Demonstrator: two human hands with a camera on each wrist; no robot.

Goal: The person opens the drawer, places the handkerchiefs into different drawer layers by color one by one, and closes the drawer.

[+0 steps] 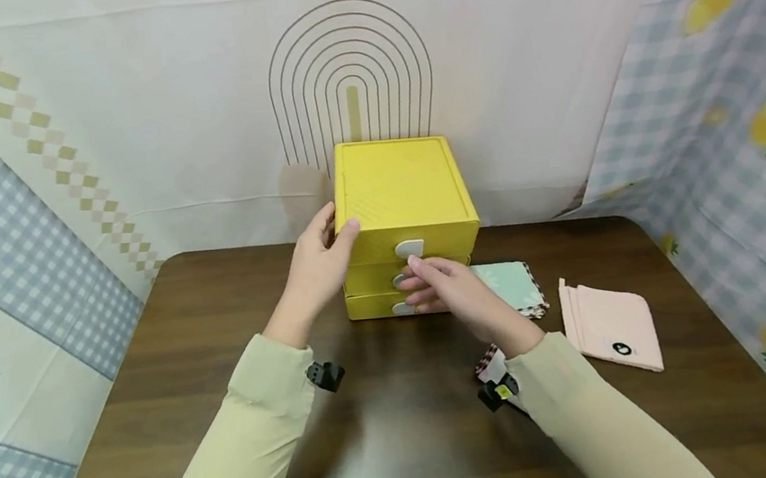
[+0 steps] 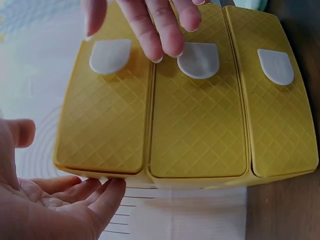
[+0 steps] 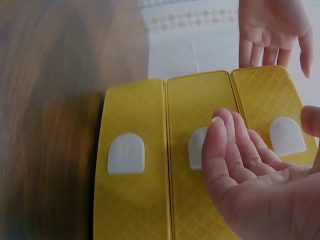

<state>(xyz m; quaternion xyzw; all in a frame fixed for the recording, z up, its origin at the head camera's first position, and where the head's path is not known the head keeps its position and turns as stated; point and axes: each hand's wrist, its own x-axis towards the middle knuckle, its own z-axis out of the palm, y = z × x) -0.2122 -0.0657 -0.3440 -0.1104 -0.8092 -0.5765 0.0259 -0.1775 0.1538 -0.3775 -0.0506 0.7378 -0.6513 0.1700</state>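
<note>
A yellow three-drawer box (image 1: 396,179) stands at the back of the table, each drawer front carrying a rounded white tab handle. My left hand (image 1: 317,269) touches the box's left side with its fingers, the thumb held apart from it. In front of the drawers is my right hand (image 1: 453,286), fingers loosely extended near the middle handle (image 2: 199,61) and holding nothing. The top handle (image 1: 409,248) shows just above the right fingertips. All three drawers look closed in the left wrist view. Whether the right fingertips touch the box cannot be told.
Right of the box lies a folded mint cloth (image 1: 509,286) with a checked edge. Farther right is a folded pink towel (image 1: 611,324). Another check-edged cloth (image 1: 493,365) is partly hidden under my right wrist. A printed curtain (image 1: 187,119) hangs behind the brown table (image 1: 400,451).
</note>
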